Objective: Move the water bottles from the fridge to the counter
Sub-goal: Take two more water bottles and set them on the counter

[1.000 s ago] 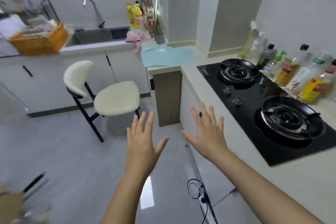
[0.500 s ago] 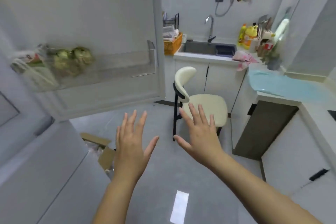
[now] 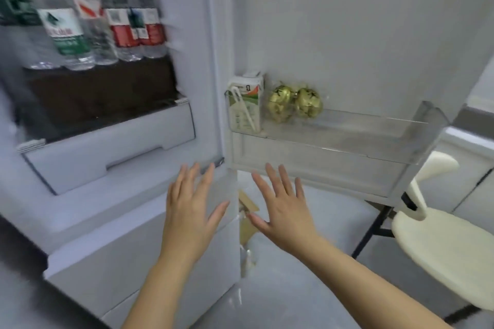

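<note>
Both hands empty in front of the open fridge (image 3: pixel 216 67)

Left hand (image 3: pixel 191 211) and right hand (image 3: pixel 283 211) hovered with fingers spread, gripping nothing; the water bottles (image 3: pixel 88 16) were motion-blurred, their caps cropped at the top.

Bright, even light; blurred left edge.

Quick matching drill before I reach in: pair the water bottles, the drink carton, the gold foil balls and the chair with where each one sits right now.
Things:
1. water bottles
2. drink carton
3. gold foil-wrapped balls
4. cream chair

Places:
A. left end of the clear door bin
B. standing in a row inside the fridge
C. on the floor, right of the fridge door
D. in the door bin, just right of the carton

Pairs: 1-B, 2-A, 3-D, 4-C
</note>
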The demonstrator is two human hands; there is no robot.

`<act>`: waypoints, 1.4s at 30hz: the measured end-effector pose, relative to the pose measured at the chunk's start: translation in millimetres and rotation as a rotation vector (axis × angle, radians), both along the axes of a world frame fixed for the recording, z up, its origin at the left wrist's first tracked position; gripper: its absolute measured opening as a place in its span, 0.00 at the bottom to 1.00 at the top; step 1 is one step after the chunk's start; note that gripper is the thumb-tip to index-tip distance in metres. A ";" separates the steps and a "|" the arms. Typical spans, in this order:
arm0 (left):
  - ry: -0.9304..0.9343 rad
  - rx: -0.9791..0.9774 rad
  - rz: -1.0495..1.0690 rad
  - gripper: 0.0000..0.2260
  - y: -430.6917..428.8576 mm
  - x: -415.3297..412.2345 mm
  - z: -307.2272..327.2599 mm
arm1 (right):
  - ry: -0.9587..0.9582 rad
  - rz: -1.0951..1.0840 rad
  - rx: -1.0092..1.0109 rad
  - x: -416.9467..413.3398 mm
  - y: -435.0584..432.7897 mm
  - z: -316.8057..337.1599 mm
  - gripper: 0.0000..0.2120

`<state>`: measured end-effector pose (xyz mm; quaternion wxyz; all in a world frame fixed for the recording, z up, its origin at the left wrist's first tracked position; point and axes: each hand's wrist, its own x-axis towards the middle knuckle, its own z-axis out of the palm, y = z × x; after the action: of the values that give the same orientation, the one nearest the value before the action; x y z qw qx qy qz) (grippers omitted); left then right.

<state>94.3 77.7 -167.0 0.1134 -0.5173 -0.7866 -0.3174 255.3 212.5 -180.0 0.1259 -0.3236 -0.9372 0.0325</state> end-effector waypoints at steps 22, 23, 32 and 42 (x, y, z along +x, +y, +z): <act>0.137 -0.033 0.578 0.31 -12.4 -164.9 61.3 | 0.070 0.507 -0.005 -252.8 45.4 57.8 0.37; 0.144 -0.021 0.586 0.31 -12.0 -176.2 65.4 | 0.089 0.508 -0.008 -263.4 44.6 61.5 0.37; 0.135 0.111 0.562 0.30 2.1 -280.9 107.7 | 0.260 0.420 -0.050 -361.5 47.6 111.7 0.37; -0.033 0.461 0.361 0.34 45.4 -363.2 203.0 | 0.545 0.308 0.048 -444.1 72.1 204.3 0.35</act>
<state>-268.9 123.1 36.0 0.2696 -0.3245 -0.7748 -0.4708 -188.8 284.6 24.3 0.3737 -0.1544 -0.9074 0.1144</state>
